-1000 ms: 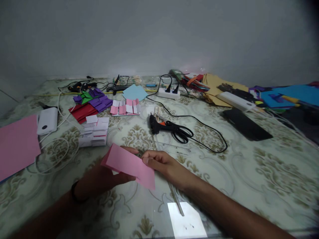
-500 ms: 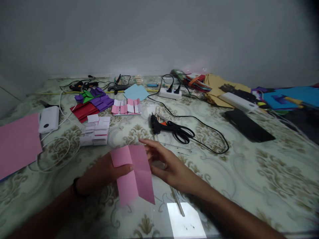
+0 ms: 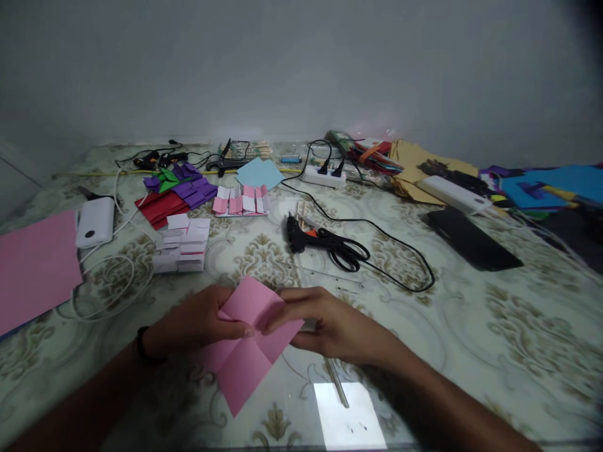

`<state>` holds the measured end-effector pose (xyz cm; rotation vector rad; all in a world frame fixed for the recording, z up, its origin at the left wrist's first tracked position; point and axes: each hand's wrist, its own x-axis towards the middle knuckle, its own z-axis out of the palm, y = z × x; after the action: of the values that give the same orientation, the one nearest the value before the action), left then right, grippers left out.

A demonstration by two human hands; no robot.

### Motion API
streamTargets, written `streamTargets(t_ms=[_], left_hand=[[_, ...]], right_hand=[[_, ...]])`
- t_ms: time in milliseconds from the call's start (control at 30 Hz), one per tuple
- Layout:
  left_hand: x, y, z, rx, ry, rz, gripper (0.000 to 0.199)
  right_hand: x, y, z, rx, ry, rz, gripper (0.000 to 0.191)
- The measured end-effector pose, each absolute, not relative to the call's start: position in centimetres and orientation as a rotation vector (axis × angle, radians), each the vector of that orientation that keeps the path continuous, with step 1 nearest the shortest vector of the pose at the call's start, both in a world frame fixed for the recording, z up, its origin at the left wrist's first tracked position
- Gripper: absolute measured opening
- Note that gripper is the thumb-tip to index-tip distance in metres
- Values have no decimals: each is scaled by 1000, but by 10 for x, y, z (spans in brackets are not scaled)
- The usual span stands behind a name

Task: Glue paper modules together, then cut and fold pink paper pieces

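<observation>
A creased square of pink paper [image 3: 247, 370] is held up between both hands, one corner pointing down toward me. My left hand [image 3: 200, 320] grips its left side, thumb lying on the front near the centre creases, the other fingers hidden behind. From the right, my right hand [image 3: 330, 320] pinches the paper, with fingers on its front and the thumb at the lower right edge. Beyond the hands lie a folded white paper piece [image 3: 188, 248] and a pink-and-white folded piece [image 3: 241, 201].
A black glue gun [image 3: 296, 233] lies with black-handled scissors [image 3: 346, 248] in mid-table. White paper [image 3: 348, 424] with a clear stick [image 3: 336, 383] sits near the front edge. To the left are pink sheets [image 3: 38, 270] and a white power bank [image 3: 95, 223]; at right, a black phone [image 3: 473, 238].
The pink paper has been turned so a corner points down. My right hand has moved from its right edge onto its front and closed on it.
</observation>
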<state>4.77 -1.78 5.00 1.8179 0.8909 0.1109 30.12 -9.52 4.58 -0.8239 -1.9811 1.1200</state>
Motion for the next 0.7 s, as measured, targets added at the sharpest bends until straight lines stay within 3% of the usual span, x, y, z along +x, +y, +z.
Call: streamTargets(t_ms=[267,433,567,700], left_hand=[[46,-11,58,1720,813,103,23],[38,5,47,1552,1002,531,43],[38,15,30,1436,1051,986,42],[46,10,26,1392,860,1050,46]], right_hand=[[298,-97,38,-826,-1992,1205,18],[303,-95,41,-1044,-1830,1028,19],[306,-93,42,-1176,-1668,869,19],[308,-90,40,-1174,-1535,786,19]])
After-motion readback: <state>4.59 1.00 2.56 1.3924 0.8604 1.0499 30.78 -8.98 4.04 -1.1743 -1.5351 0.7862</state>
